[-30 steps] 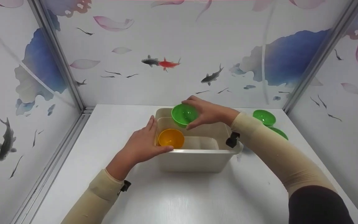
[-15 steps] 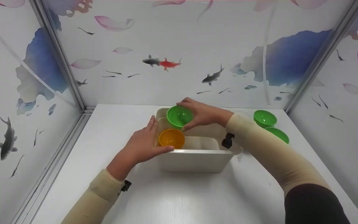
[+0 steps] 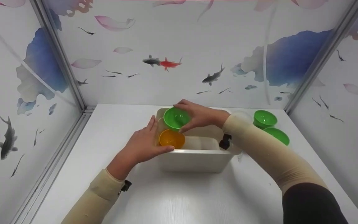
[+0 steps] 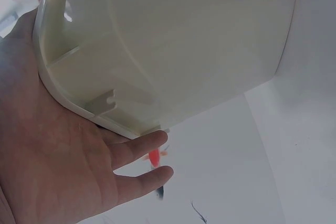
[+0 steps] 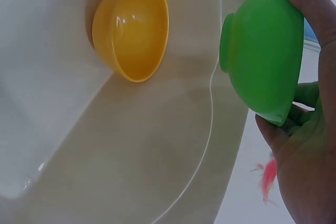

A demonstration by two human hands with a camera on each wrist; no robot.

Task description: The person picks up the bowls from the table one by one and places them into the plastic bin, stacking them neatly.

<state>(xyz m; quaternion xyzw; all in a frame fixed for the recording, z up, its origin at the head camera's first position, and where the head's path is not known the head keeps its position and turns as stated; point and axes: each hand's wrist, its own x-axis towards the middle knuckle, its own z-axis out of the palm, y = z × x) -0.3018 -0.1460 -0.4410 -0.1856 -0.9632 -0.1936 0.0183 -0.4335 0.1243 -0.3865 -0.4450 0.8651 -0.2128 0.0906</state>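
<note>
A green bowl (image 3: pixel 176 118) is gripped by its rim in my right hand (image 3: pixel 201 115), above the left part of a white bin (image 3: pixel 194 161). Inside the bin, at its left end, sits an orange bowl (image 3: pixel 171 139), just nearer than the green one. My left hand (image 3: pixel 141 144) rests on the bin's left front corner, fingers extended along the side and thumb on the front rim. In the left wrist view, the left hand (image 4: pixel 63 156) lies against the bin's rim. The right wrist view shows the green bowl (image 5: pixel 268 51) pinched between thumb and fingers, apart from the orange bowl (image 5: pixel 134 30).
Two more green bowls (image 3: pixel 265 119) (image 3: pixel 277 136) stand on the white table (image 3: pixel 179 199) to the right of the bin. Behind them, near the right sleeve, is a clear round object (image 3: pixel 242 116). Patterned panels (image 3: pixel 179 40) enclose the table at the back and sides.
My right hand has moved left and slightly down with the green bowl, bringing it close above the orange bowl. My left hand has stayed on the bin.
</note>
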